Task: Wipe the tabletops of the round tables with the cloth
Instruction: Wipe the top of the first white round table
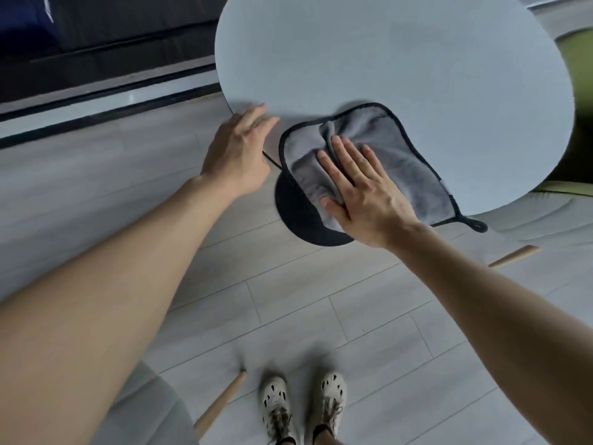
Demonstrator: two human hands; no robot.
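Two hands are working at the round bench (385, 59): right hand (362, 194) is pressing open and flat on the grey cloth (394, 155) overhanging the near edge; left hand (239, 152), also open, is touching the rim. Cloth is looking soft, light and easily bunched, so flat palm pressure is likely suiting it.

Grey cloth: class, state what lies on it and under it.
The right hand presses flat on the grey cloth. Beneath lies the round tabletop; its covered patch cannot be seen.
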